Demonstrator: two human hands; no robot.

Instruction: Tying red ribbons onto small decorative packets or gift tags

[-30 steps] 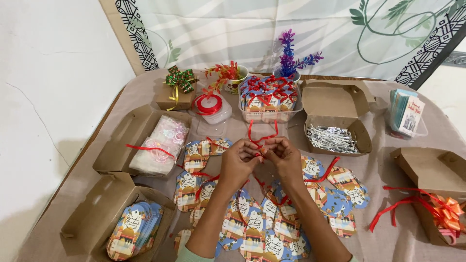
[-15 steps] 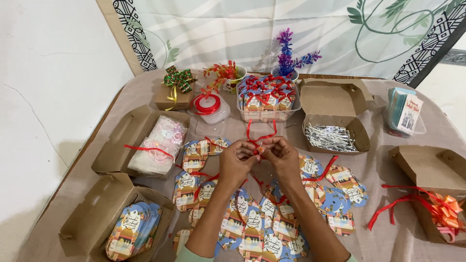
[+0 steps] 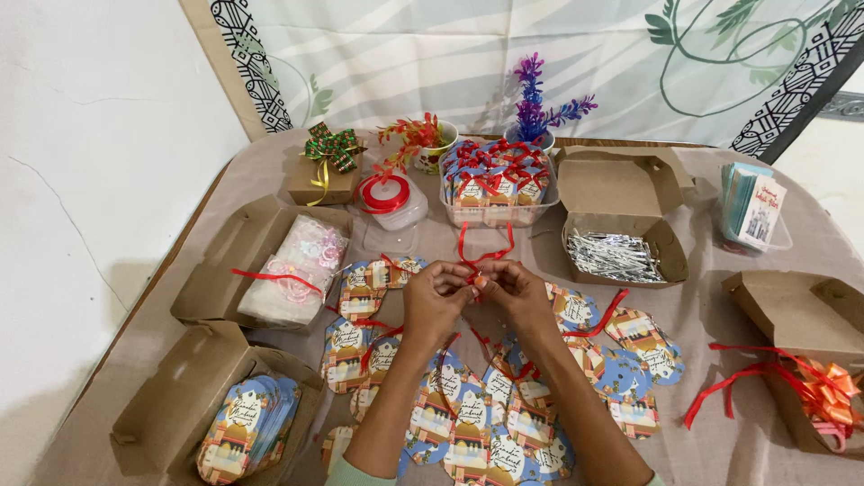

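My left hand (image 3: 435, 297) and my right hand (image 3: 510, 290) meet over the middle of the table, fingertips pinched together on a thin red ribbon (image 3: 484, 248) that loops up between them. Whatever the ribbon is tied to is hidden by my fingers. Under and around my forearms lie several colourful printed paper tags (image 3: 468, 423), some with red ribbon pieces across them. A clear tub of finished ribboned tags (image 3: 495, 184) stands just beyond my hands.
Open brown cardboard boxes ring the table: one with stacked tags (image 3: 247, 432), one with plastic bags (image 3: 292, 270), one with silver twist ties (image 3: 616, 255), one with ribbon bows (image 3: 823, 387). A red ribbon spool (image 3: 384, 193), gift box (image 3: 326, 171), card stack (image 3: 751, 205) and purple plant (image 3: 533, 99) stand behind.
My hands stay together at the same spot, working the ribbon; the loop above them has shifted slightly. Nothing else on the table has moved.
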